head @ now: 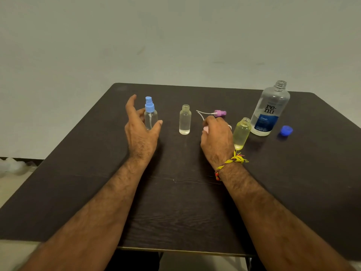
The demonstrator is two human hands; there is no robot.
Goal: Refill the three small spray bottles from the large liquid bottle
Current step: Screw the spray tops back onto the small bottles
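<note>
Large bottle (270,110) label reads "renu fresh"

Dark brown wood-grain table (175,212). Clear plastic spray bottle with light blue pump top (150,114) at 10 o'clock. Clear uncapped small bottle (184,120) at centre. Pale yellow uncapped small bottle (241,133) at 2 o'clock. Purple pump head (220,113), white tube. Large clear bottle (270,110), black lettering, blue label. Blue cap (286,130). Yellow-and-red thread wristband (230,163). Grey-green wall (175,36).

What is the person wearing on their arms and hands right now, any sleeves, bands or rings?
Both forearms are bare, with no sleeves in view. The right hand has a knotted yellow and red thread band round its wrist and a silvery ring on one finger. The left hand wears nothing visible.
</note>
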